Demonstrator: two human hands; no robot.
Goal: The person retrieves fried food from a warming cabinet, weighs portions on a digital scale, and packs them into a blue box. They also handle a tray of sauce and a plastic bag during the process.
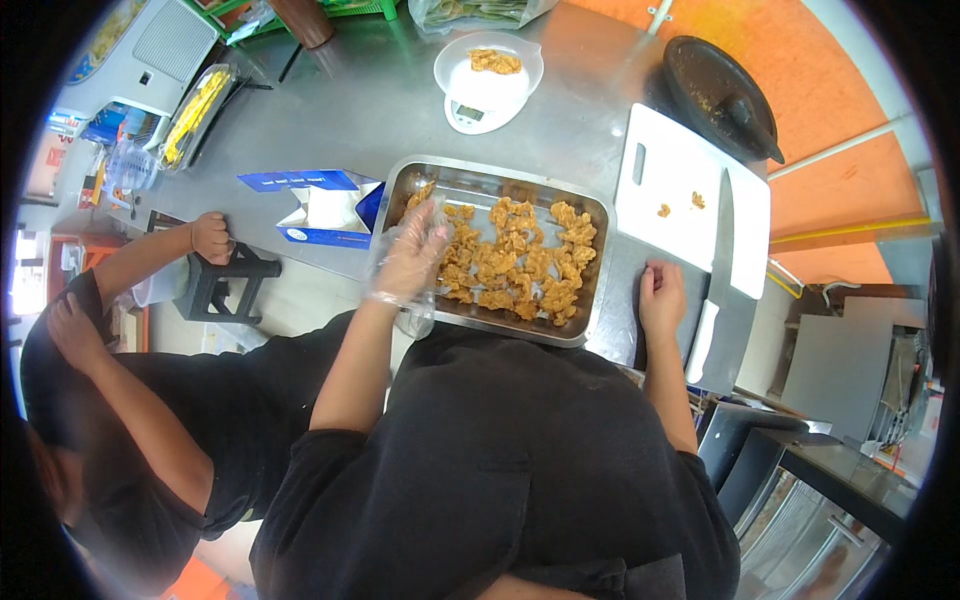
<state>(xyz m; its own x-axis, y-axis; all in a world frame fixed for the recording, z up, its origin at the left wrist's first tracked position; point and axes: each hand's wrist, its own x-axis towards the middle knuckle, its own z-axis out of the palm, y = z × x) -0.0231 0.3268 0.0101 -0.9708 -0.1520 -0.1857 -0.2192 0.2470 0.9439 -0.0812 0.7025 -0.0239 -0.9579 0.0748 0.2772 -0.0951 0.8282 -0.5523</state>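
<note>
My left hand [412, 259], in a clear plastic glove, is over the left side of a rectangular metal tray [491, 166]. Its fingertips meet a piece of fried, battered food [420, 195] in the far left corner; whether they grip it is hidden. More golden-brown fried pieces [517, 259] spread across the tray. Bare and with fingers curled, my right hand [661, 296] rests at the table's near edge, right of the tray; nothing shows in it. Left of the tray lies an open blue and white paper box [322, 206] bearing writing.
Beyond the tray, a white kitchen scale [484, 116] carries a few fried pieces [495, 61]. To the right are a white cutting board [667, 172] with crumbs, a large knife [724, 225], and a stone mortar [720, 94] with pestle. A co-worker's arms [150, 255] are at left, near a stool [232, 289].
</note>
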